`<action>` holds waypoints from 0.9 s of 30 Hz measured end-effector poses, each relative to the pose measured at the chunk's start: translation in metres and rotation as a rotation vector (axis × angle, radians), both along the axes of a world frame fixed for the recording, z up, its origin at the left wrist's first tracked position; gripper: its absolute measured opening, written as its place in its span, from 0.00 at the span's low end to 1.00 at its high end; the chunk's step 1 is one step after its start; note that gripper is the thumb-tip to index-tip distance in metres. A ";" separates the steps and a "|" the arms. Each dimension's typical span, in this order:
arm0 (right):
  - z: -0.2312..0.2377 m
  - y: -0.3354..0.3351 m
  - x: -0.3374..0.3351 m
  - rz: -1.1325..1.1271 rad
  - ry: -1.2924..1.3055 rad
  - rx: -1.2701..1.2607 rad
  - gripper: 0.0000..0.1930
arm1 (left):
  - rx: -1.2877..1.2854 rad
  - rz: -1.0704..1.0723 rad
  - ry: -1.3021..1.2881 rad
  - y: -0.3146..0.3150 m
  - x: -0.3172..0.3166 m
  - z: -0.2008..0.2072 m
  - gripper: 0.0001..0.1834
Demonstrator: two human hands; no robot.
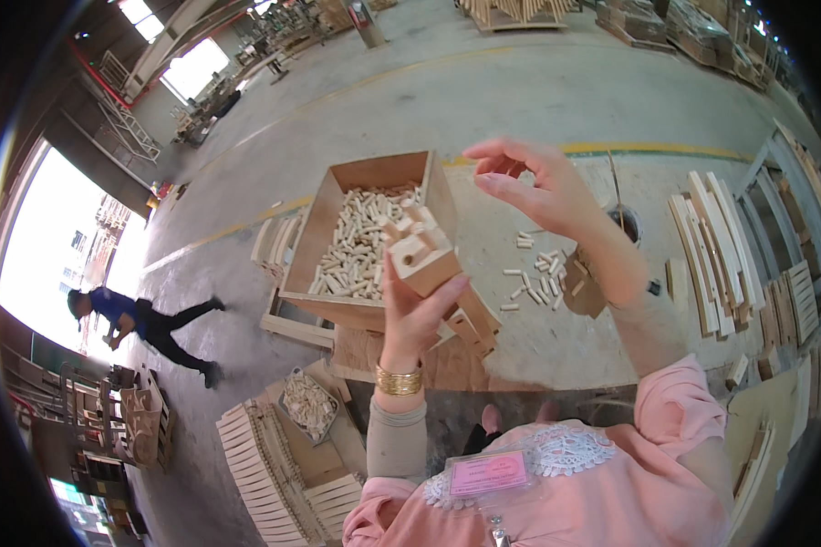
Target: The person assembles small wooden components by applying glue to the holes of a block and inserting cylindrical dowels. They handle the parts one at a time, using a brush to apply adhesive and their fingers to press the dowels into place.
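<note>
My left hand (414, 314) is wrapped around pale wooden pieces (426, 260), held up over the table beside the dowel box. Their near end is blocky with a dark round hole, and longer parts slant down to the right behind my fingers. My right hand (531, 185) is raised to the right, fingers bent and thumb apart from the index finger, with nothing visible between them. A wooden box (306, 260) full of short wooden dowels (351, 251) stands left of the held pieces. Several loose dowels (543, 287) lie on the worktable (575, 351) below my right forearm.
A dark pot (631, 221) with a stick in it stands behind my right forearm. Wooden slats (716, 255) are stacked at the right. At lower left are lined-up wooden parts (260, 469) and a tray (312, 401) of small pieces. A person (146, 328) walks at far left.
</note>
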State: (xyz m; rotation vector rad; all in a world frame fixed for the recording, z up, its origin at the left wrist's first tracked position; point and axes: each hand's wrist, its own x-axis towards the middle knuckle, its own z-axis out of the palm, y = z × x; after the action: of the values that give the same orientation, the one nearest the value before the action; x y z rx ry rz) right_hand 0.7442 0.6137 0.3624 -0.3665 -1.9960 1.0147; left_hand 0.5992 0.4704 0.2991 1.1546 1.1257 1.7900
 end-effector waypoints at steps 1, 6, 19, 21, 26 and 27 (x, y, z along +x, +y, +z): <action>-0.034 0.016 0.000 -0.058 -0.105 -0.110 0.08 | 0.014 0.007 0.004 -0.003 0.001 -0.002 0.32; -0.206 0.068 -0.013 -0.223 -0.612 -0.102 0.08 | 0.015 0.071 0.021 -0.011 0.002 -0.005 0.33; -0.296 0.062 -0.129 -0.347 -0.665 -0.190 0.15 | 0.098 0.140 0.128 -0.036 -0.002 -0.013 0.37; -0.297 0.059 -0.141 -0.383 -0.699 -0.221 0.14 | 0.097 0.132 0.110 -0.036 -0.002 -0.011 0.36; -0.280 0.058 -0.135 -0.338 -0.585 -0.285 0.13 | -0.008 0.102 0.034 -0.031 0.000 -0.005 0.36; -0.271 0.061 -0.131 -0.336 -0.528 -0.374 0.12 | -0.019 0.116 0.007 -0.025 0.001 -0.005 0.36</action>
State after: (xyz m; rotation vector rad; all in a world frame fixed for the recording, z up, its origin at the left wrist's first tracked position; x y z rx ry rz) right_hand 0.6131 0.6749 0.0915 -1.2385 -2.0807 1.1481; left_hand 0.6005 0.4451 0.2940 1.1044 1.2341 1.8599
